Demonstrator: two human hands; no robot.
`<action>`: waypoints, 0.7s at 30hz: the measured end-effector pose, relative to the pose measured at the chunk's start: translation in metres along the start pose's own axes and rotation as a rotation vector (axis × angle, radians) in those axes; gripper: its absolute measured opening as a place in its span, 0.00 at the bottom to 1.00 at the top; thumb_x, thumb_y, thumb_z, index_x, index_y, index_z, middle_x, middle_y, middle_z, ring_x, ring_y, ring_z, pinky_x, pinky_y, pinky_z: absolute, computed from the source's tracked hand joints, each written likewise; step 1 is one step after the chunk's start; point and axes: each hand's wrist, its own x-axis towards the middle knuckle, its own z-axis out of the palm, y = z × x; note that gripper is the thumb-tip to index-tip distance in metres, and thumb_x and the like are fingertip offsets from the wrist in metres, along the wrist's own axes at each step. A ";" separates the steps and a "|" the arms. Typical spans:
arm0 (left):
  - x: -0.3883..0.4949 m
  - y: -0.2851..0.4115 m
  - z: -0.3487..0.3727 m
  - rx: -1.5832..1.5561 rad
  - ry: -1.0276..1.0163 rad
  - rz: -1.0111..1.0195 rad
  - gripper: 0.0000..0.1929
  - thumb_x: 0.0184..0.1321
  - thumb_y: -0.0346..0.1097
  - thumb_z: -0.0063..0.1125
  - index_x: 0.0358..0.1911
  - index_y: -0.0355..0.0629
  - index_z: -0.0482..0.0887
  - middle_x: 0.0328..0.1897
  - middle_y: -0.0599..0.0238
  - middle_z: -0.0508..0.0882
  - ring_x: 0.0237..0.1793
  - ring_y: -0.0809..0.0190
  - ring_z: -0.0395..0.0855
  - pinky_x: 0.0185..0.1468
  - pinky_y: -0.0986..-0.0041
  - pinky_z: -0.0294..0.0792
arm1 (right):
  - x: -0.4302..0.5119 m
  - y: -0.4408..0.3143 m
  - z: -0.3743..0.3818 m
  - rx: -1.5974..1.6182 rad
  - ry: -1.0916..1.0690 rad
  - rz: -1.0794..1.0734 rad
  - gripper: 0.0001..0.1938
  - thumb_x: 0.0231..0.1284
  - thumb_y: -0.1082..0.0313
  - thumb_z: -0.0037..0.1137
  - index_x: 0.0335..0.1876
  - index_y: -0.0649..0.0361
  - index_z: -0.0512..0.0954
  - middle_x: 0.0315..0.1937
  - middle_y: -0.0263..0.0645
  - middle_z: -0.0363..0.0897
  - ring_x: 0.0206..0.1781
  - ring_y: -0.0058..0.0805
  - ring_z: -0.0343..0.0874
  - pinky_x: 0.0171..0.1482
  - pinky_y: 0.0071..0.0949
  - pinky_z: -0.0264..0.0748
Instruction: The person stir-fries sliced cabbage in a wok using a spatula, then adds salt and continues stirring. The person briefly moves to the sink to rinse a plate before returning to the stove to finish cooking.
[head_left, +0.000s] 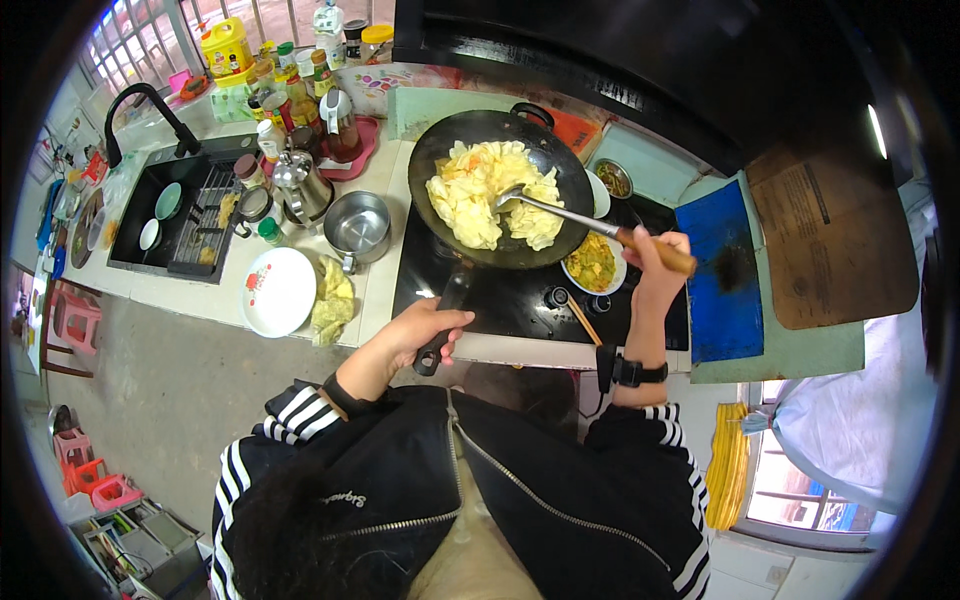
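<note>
A dark wok sits over the black glass hob, heaped with pale yellow-green cabbage leaves. My left hand is wrapped around the wok's black handle. In my right hand is the wooden grip of a metal wok spatula, its head resting among the leaves. Just left of that hand, a bowl of cooked yellow-green food stands beside the wok. Chopsticks lie on the hob near two black knobs.
To the left are a white plate, a yellow-green cloth, a steel pot, a steel kettle and a black sink. Sauce bottles crowd the back. A small metal bowl stands behind the wok; a range hood overhangs.
</note>
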 end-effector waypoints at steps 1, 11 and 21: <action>0.000 0.000 0.000 -0.008 -0.004 -0.003 0.11 0.65 0.35 0.61 0.30 0.41 0.73 0.20 0.70 0.75 0.15 0.70 0.74 0.19 0.73 0.75 | -0.007 -0.004 -0.005 -0.015 -0.157 -0.009 0.10 0.56 0.78 0.66 0.37 0.61 0.73 0.31 0.37 0.78 0.28 0.24 0.81 0.35 0.22 0.80; 0.001 0.000 0.001 -0.006 0.008 -0.007 0.12 0.64 0.35 0.62 0.28 0.41 0.73 0.19 0.70 0.75 0.15 0.70 0.74 0.19 0.74 0.75 | -0.036 -0.040 -0.019 0.026 -0.020 -0.081 0.06 0.61 0.75 0.62 0.39 0.71 0.81 0.36 0.44 0.82 0.36 0.32 0.86 0.38 0.25 0.86; 0.002 0.001 0.002 0.031 0.006 -0.005 0.12 0.64 0.37 0.62 0.27 0.40 0.74 0.20 0.70 0.75 0.14 0.70 0.74 0.19 0.73 0.75 | -0.044 -0.015 -0.006 0.119 -0.065 0.166 0.08 0.61 0.76 0.62 0.42 0.72 0.79 0.33 0.48 0.84 0.32 0.33 0.87 0.40 0.27 0.86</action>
